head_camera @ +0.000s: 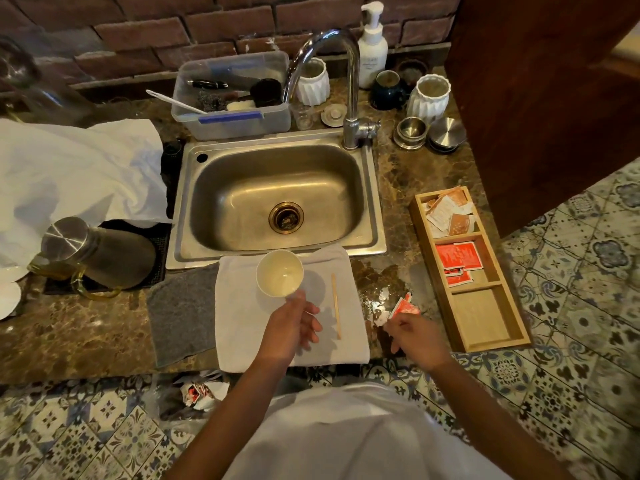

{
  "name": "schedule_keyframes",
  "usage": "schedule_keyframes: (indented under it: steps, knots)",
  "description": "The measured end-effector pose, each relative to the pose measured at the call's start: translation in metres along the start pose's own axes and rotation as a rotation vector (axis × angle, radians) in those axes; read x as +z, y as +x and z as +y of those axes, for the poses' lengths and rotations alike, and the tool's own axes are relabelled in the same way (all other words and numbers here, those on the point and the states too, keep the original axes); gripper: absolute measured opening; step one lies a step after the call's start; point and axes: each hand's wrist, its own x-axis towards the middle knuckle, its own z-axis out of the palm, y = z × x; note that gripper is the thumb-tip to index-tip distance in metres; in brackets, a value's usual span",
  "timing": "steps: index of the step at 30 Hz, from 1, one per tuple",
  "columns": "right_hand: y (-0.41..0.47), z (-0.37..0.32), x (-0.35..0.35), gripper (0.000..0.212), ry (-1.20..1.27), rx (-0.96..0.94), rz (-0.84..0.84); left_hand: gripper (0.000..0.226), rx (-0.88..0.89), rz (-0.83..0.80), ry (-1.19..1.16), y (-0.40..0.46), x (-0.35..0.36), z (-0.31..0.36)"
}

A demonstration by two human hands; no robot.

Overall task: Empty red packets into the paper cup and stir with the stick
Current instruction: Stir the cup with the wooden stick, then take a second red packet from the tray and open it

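White towel at bench front edge, below sink; stick lies free on it. Left hand grips paper cup; right hand pinches red packet. Marble top, tiled floor.

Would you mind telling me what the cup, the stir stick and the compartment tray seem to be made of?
The cup looks like paper: matte, off-white, with a thin rolled rim. The stick seems to be bare wood: pale tan, flat and dull. The tray appears to be light wood, perhaps bamboo, with faint grain showing on its empty compartment's floor.
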Motion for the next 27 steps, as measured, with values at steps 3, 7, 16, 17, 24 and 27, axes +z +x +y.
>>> schedule_keyframes:
  steps: [3, 7, 16, 17, 24, 27]
  knots:
    - [0.0, 0.008, -0.003, 0.016, 0.042, 0.017, 0.062, 0.041, 0.064, -0.08, 0.115, 0.004, 0.017, -0.001]
    - [-0.001, 0.015, -0.01, 0.007, 0.033, 0.038, 0.167, 0.02, 0.156, -0.167, 0.294, 0.017, 0.041, 0.002]
    - [-0.001, 0.028, -0.015, 0.045, 0.038, 0.088, 0.238, 0.008, 0.354, -0.303, 0.695, 0.053, 0.106, 0.02]
    - [0.0, 0.028, -0.014, 0.048, 0.023, 0.096, 0.244, 0.009, 0.371, -0.322, 0.746, 0.058, 0.113, 0.019]
    - [0.006, 0.028, -0.011, 0.053, -0.011, 0.174, 0.244, 0.016, 0.505, -0.424, 1.084, 0.077, 0.152, 0.03]
    - [0.007, 0.029, -0.01, 0.05, 0.029, 0.2, 0.231, 0.02, 0.596, -0.434, 1.243, 0.081, 0.161, 0.036]
